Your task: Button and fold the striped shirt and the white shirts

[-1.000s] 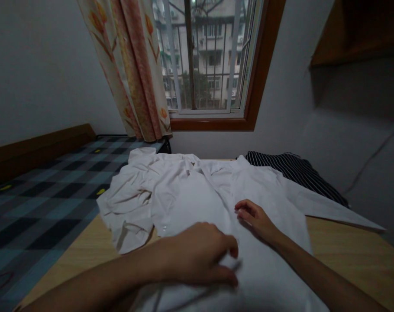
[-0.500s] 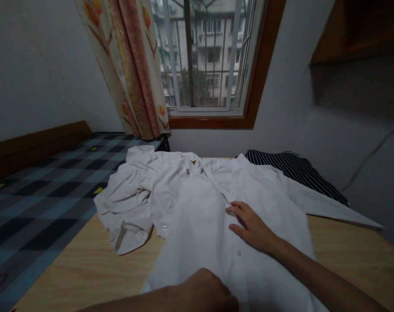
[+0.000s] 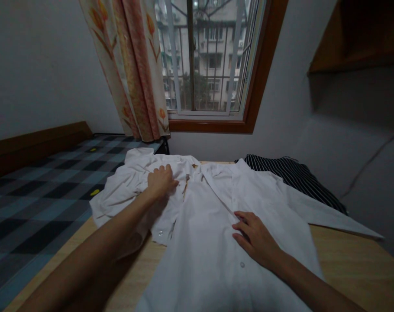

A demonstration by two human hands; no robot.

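Note:
A white button-up shirt lies spread front-up on a light wooden table, its collar toward the window. My left hand reaches far forward and rests on the bunched left shoulder of the shirt beside the collar, fingers curled into the cloth. My right hand lies flat on the button placket at mid-chest, fingers stretched out. The shirt's right sleeve stretches out across the table to the right. Its left sleeve is crumpled near the table's left edge.
A dark striped garment lies at the table's far right behind the shirt. A bed with a checked blue and black cover stands left of the table. A window with a floral curtain is straight ahead, and a grey wall is to the right.
My left hand has moved from the shirt's lower front up to the left shoulder by the collar. My right hand has stayed on the placket, now flattened.

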